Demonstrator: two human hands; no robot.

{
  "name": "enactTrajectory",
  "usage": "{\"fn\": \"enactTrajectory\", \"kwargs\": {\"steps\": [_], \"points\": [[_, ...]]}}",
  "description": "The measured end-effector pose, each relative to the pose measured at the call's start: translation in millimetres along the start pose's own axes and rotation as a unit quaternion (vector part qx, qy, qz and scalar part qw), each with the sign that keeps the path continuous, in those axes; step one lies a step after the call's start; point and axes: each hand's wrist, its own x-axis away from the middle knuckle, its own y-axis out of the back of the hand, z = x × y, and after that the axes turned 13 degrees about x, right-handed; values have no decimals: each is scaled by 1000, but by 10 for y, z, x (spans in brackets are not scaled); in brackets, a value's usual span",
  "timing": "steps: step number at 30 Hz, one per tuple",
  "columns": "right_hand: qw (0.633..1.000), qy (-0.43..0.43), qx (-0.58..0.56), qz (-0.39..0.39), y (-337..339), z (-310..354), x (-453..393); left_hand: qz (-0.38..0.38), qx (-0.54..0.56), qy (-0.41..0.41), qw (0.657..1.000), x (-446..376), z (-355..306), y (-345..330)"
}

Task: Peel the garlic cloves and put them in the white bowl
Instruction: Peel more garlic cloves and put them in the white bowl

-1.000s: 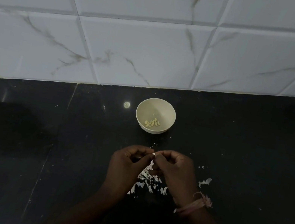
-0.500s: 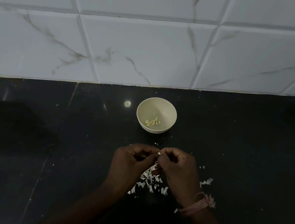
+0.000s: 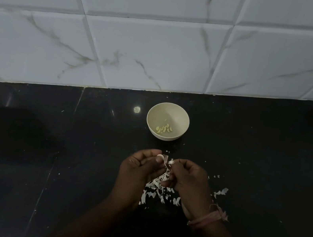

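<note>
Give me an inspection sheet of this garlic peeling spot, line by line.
Surface: dark counter, flecked with skin bits.
Job's things: white bowl upright near the wall, peeled cloves inside; clove held between both hands.
Clutter: pile of skins under the hands, more at right.
Hands: left hand pinches a strip of skin; right hand pinches the clove.
Cables: nothing seen.
Surroundings: marbled tile wall behind; wristband on the right wrist.

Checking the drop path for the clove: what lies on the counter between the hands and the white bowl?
In the head view, only dark countertop with a few tiny skin flecks lies between the hands and the white bowl.
</note>
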Motion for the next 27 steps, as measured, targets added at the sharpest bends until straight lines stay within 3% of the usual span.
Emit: {"fn": "enactTrajectory", "kwargs": {"steps": [3,7,14,27], "points": [[1000,-9,8,-14,39,-66,-2,-10,46,11,999,-6,-2,27],[994,54,93,-39,57,-49,14,-14,37,12,999,9,3,40],[949,143,268,-80,86,-64,20,5,-5,19,1000,62,57,52],[943,183,278,17,216,52,45,44,-174,-58,982,189,27,97]]}}
